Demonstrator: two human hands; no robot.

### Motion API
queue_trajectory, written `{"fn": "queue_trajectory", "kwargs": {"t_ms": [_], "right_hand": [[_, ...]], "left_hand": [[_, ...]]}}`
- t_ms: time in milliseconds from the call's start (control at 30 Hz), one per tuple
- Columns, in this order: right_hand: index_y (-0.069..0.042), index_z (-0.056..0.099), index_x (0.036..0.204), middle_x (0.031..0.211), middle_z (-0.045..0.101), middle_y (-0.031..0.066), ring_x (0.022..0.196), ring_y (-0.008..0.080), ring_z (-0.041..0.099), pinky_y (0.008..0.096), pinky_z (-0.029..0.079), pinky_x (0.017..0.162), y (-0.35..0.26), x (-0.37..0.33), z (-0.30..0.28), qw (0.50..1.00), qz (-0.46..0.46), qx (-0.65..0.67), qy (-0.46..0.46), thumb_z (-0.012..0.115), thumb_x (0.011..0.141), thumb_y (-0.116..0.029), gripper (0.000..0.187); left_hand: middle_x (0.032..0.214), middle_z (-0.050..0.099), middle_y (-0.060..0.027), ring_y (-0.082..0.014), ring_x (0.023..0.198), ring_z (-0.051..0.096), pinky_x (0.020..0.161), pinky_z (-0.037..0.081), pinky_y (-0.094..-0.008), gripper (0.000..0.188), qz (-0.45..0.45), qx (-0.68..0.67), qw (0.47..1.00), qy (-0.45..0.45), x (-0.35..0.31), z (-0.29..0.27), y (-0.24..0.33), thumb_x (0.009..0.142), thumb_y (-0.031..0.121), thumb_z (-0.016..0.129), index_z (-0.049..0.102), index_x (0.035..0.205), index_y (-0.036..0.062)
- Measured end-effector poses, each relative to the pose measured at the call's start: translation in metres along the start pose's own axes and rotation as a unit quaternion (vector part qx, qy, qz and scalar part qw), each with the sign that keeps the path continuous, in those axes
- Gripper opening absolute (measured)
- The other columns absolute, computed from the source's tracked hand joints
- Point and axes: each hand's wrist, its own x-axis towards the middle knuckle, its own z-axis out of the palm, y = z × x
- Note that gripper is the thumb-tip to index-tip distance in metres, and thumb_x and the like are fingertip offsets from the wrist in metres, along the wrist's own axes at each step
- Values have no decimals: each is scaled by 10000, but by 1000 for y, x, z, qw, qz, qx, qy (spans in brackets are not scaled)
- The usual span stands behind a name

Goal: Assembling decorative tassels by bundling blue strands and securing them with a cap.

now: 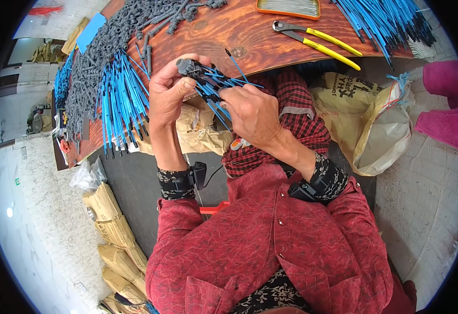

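My left hand is raised at the table's near edge, its thumb and fingers closed round a dark grey ribbed plastic fitting. To its right, my right hand pinches a small bunch of thin blue rods with black ends. The rods fan out between the two hands, and one points up toward the table. Fingers hide just where the rods and the grey fitting meet, so I cannot tell whether they are joined.
A heap of grey fittings covers the table's left side, with blue rods hanging over the edge. Yellow-handled pincers lie beside an orange-rimmed tray. More blue rods lie right, above an open sack.
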Motion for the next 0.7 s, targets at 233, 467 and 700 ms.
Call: {"fn": "queue_trajectory", "kwargs": {"t_ms": [233, 467, 700], "right_hand": [[-72, 641, 894, 757, 637, 79, 743, 278, 632, 402, 520, 608, -1, -1, 4, 999, -25, -10, 38, 620, 819, -52, 80], [-55, 671, 984, 824, 673, 95, 765, 297, 647, 410, 526, 636, -5, -1, 3, 1000, -9, -12, 2, 656, 826, -27, 161], [-62, 667, 1068, 841, 679, 84, 752, 291, 648, 401, 536, 630, -2, -7, 8, 999, -6, -16, 30, 678, 851, -38, 219]], "left_hand": [[1194, 734, -195, -234, 1083, 721, 950, 590, -358, 543, 8, 23, 1000, -8, 0, 2, 2, 808, 53, 839, 644, 1307, -39], [1187, 736, -193, -236, 1079, 720, 964, 576, -369, 543, 13, 33, 999, -10, -3, -4, 1, 794, 47, 841, 653, 1295, -41], [1177, 738, -193, -238, 1072, 723, 953, 579, -366, 552, 12, 30, 999, 8, -1, -3, -1, 794, 81, 854, 653, 1292, -44]]}}
